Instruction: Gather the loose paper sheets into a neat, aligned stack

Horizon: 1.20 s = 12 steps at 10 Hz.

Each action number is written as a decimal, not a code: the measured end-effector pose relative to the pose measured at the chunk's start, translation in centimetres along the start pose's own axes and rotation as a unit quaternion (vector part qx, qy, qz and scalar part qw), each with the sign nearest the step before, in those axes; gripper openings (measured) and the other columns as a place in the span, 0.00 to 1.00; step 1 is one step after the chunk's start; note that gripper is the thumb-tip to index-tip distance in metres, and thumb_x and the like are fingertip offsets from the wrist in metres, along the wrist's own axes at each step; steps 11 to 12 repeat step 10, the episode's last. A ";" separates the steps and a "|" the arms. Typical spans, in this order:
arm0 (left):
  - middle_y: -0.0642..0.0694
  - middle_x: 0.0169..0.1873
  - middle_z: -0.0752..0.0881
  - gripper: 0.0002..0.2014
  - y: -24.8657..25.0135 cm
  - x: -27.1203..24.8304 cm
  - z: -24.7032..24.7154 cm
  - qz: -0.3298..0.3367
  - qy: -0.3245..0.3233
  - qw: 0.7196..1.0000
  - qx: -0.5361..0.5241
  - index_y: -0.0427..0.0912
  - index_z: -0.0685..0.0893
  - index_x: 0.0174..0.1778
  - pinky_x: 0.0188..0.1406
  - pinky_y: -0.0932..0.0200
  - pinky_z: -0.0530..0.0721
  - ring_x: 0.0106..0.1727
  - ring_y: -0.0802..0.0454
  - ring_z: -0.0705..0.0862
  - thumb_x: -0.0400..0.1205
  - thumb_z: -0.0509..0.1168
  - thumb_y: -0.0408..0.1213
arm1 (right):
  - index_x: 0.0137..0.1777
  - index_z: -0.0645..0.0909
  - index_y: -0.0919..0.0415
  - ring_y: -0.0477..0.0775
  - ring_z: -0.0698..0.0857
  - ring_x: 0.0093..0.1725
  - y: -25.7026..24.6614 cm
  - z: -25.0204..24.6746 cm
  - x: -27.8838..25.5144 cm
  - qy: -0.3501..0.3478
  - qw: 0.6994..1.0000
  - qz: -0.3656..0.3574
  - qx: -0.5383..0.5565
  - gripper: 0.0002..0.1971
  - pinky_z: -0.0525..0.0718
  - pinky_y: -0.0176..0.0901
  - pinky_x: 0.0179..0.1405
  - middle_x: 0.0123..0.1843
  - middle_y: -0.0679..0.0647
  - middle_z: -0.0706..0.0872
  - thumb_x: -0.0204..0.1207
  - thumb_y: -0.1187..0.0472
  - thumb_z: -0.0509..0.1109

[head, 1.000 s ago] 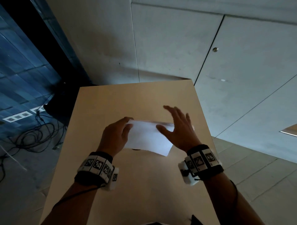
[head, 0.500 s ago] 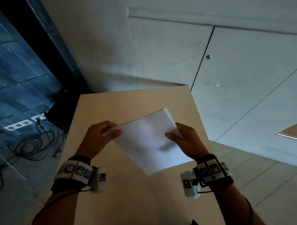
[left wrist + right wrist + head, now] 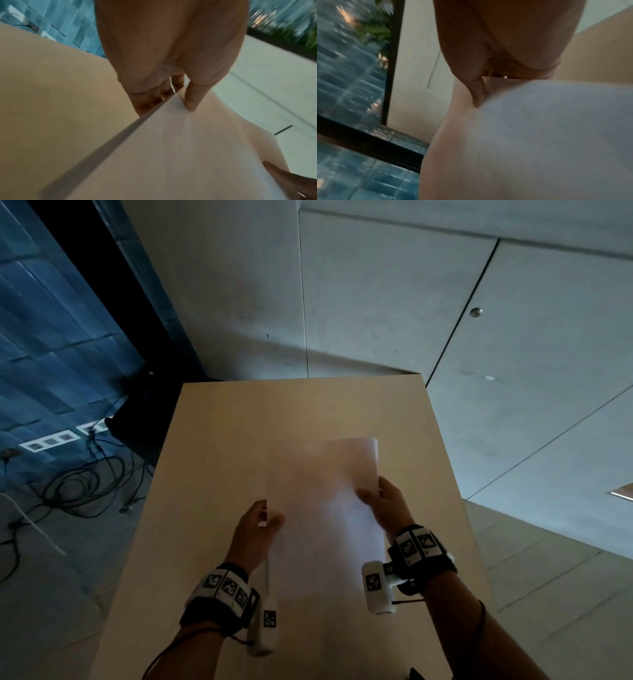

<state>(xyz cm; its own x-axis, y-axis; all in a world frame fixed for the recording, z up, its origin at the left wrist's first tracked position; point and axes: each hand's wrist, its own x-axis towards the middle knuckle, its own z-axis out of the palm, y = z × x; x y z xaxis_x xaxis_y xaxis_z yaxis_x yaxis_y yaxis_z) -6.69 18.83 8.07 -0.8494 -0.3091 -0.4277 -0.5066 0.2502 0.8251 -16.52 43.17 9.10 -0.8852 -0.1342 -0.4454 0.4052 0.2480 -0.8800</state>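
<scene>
A stack of white paper sheets (image 3: 325,522) is held above the light wooden table (image 3: 239,440), long side running away from me, blurred by motion. My left hand (image 3: 263,518) pinches its left edge, thumb (image 3: 192,98) on top and fingers underneath. At the right edge my right hand (image 3: 376,501) pinches the paper (image 3: 539,135), thumb (image 3: 477,93) on top. In the left wrist view the stack's edge (image 3: 120,135) looks thick, made of several sheets. I cannot tell whether the bottom edge touches the table.
The table stands against a grey concrete wall (image 3: 376,302). Black cables (image 3: 68,491) and floor sockets (image 3: 48,441) lie on the floor to the left. A dark glass panel (image 3: 51,320) fills the upper left.
The paper went from lying flat under both hands to being lifted, then turned from a diagonal to lengthwise. Both hands now pinch its side edges and have drawn nearer to me.
</scene>
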 end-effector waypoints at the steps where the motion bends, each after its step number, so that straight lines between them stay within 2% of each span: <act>1: 0.43 0.51 0.86 0.19 -1.7 1.1 0.5 -0.048 0.014 0.998 0.031 0.46 0.77 0.67 0.46 0.49 0.86 0.50 0.43 0.86 0.80 0.68 0.39 | 0.68 0.73 0.57 0.65 0.85 0.60 1.8 1.8 0.7 -0.059 0.993 0.059 -0.084 0.25 0.86 0.59 0.56 0.65 0.63 0.85 0.71 0.70 0.69; 2: 0.43 0.50 0.85 0.18 -2.3 2.3 0.5 -0.065 0.030 0.996 0.061 0.44 0.77 0.68 0.49 0.51 0.85 0.50 0.41 0.84 0.81 0.66 0.36 | 0.68 0.73 0.55 0.63 0.84 0.63 2.6 3.1 1.0 -0.048 0.987 0.060 -0.141 0.24 0.85 0.58 0.59 0.64 0.59 0.86 0.72 0.65 0.70; 3: 0.39 0.55 0.87 0.19 -2.6 4.2 0.3 -0.072 0.048 0.993 0.075 0.42 0.78 0.69 0.54 0.47 0.85 0.54 0.38 0.85 0.81 0.67 0.36 | 0.69 0.74 0.57 0.63 0.85 0.62 2.0 3.9 2.3 -0.003 0.986 0.067 -0.150 0.23 0.83 0.49 0.56 0.64 0.60 0.86 0.74 0.66 0.69; 4: 0.39 0.57 0.88 0.18 -2.6 6.4 0.4 -0.076 0.062 0.991 0.090 0.44 0.79 0.66 0.53 0.50 0.85 0.54 0.39 0.86 0.80 0.67 0.37 | 0.68 0.76 0.55 0.65 0.87 0.57 1.9 4.5 4.6 0.037 0.983 0.071 -0.167 0.22 0.86 0.52 0.55 0.59 0.61 0.89 0.73 0.65 0.70; 5: 0.40 0.59 0.88 0.20 -2.7 8.3 0.7 -0.081 0.065 0.987 0.122 0.45 0.79 0.68 0.54 0.49 0.84 0.57 0.38 0.86 0.80 0.67 0.39 | 0.63 0.79 0.51 0.63 0.89 0.50 2.3 5.1 6.6 0.066 0.978 0.080 -0.184 0.21 0.89 0.53 0.51 0.54 0.59 0.91 0.70 0.65 0.70; 6: 0.42 0.59 0.87 0.20 -3.0 9.7 0.9 -0.087 0.067 0.982 0.155 0.47 0.78 0.68 0.56 0.45 0.85 0.58 0.37 0.85 0.79 0.68 0.42 | 0.63 0.80 0.49 0.59 0.87 0.44 2.9 5.5 8.0 0.085 0.973 0.097 -0.190 0.21 0.85 0.45 0.46 0.53 0.58 0.92 0.70 0.64 0.71; 7: 0.41 0.61 0.86 0.21 -3.8 10.5 0.7 -0.091 0.057 0.974 0.198 0.46 0.78 0.67 0.58 0.43 0.84 0.60 0.36 0.84 0.79 0.68 0.46 | 0.65 0.79 0.49 0.61 0.89 0.51 3.7 5.7 8.8 0.098 0.968 0.125 -0.196 0.22 0.85 0.46 0.51 0.57 0.58 0.91 0.69 0.61 0.72; 8: 0.41 0.63 0.85 0.22 -4.9 10.6 0.5 -0.092 0.040 0.966 0.237 0.46 0.78 0.68 0.59 0.42 0.83 0.62 0.36 0.83 0.79 0.68 0.49 | 0.71 0.75 0.52 0.62 0.87 0.60 5.1 5.6 8.7 0.097 0.964 0.131 -0.212 0.26 0.82 0.46 0.58 0.63 0.58 0.88 0.71 0.60 0.72; 9: 0.40 0.65 0.81 0.22 -5.1 9.9 0.0 -0.083 0.044 0.963 0.252 0.46 0.78 0.69 0.60 0.44 0.81 0.64 0.36 0.82 0.80 0.65 0.50 | 0.75 0.72 0.53 0.63 0.83 0.64 5.5 5.1 7.3 0.116 0.962 0.125 -0.212 0.29 0.80 0.51 0.66 0.67 0.60 0.82 0.72 0.59 0.71; 10: 0.39 0.65 0.80 0.21 -6.7 7.6 -0.9 -0.065 0.046 0.965 0.249 0.46 0.78 0.69 0.58 0.47 0.78 0.63 0.36 0.81 0.82 0.61 0.51 | 0.73 0.75 0.53 0.63 0.83 0.63 7.1 4.0 4.9 0.133 0.962 0.112 -0.212 0.27 0.79 0.50 0.64 0.65 0.59 0.82 0.72 0.61 0.71; 12: 0.39 0.65 0.80 0.21 -6.7 7.6 -0.9 -0.065 0.046 0.965 0.249 0.46 0.78 0.69 0.58 0.47 0.78 0.63 0.36 0.81 0.82 0.61 0.51 | 0.73 0.75 0.53 0.63 0.83 0.63 7.1 4.0 4.9 0.133 0.962 0.112 -0.212 0.27 0.79 0.50 0.64 0.65 0.59 0.82 0.72 0.61 0.71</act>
